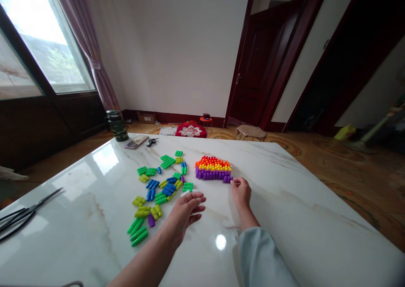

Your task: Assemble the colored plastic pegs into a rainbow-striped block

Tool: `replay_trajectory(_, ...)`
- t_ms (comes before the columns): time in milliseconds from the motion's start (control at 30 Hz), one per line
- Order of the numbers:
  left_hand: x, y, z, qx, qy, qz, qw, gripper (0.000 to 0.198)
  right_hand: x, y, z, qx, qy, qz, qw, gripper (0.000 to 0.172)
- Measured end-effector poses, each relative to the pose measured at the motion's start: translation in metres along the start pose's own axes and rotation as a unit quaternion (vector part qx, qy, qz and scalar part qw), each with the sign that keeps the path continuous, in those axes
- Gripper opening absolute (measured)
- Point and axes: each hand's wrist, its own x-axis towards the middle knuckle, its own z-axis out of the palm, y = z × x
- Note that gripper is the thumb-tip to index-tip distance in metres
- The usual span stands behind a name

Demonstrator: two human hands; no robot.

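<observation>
A block of upright plastic pegs (213,168) stands on the white marble table (284,202), banded red, orange, yellow and purple. My right hand (241,191) rests at its near right corner, fingers curled, pinching a purple peg against the purple row. My left hand (186,211) hovers open just above the table, fingers stretched toward the right, beside a scatter of loose pegs (158,186) in green, blue, yellow-green and purple. Nothing is in the left hand.
Black scissors (25,213) lie at the table's left edge. A dark green bottle (117,125), a phone (136,142) and keys (152,142) sit at the far left corner. Beyond the table are a stool (251,132), a red cushion (190,130) and a dark door (262,59).
</observation>
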Motion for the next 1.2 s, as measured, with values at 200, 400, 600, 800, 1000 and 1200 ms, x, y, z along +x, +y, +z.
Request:
replay_trajectory(200, -0.002, 0.000, 0.001, 0.004, -0.019, -0.003, 1.000, 0.037, -0.010, -0.006, -0.002, -0.065, -0.068, -0.067, 0.993, 0.024)
replay_trajectory(400, -0.006, 0.003, 0.001, 0.003, -0.022, 0.001, 1.000, 0.038, -0.012, -0.003, 0.004, -0.104, -0.073, -0.088, 0.988, 0.027)
replay_trajectory(600, -0.005, 0.005, 0.000, 0.007, -0.030, 0.004, 1.000, 0.035, -0.014, -0.005, 0.003, -0.141, -0.080, -0.095, 0.982, 0.024)
replay_trajectory(800, -0.002, 0.003, -0.003, 0.039, -0.004, 0.010, 0.999, 0.033, -0.018, -0.010, -0.002, -0.154, -0.099, -0.096, 0.978, 0.021)
replay_trajectory(1000, -0.002, 0.012, -0.013, 0.193, -0.054, 0.056, 0.978, 0.024, -0.036, -0.045, -0.009, -0.033, -0.149, -0.066, 0.986, 0.017)
replay_trajectory(1200, 0.012, 0.045, -0.066, 0.375, 0.048, 0.206, 0.903, 0.023, -0.057, -0.085, -0.034, 0.097, -0.187, -0.109, 0.971, 0.026)
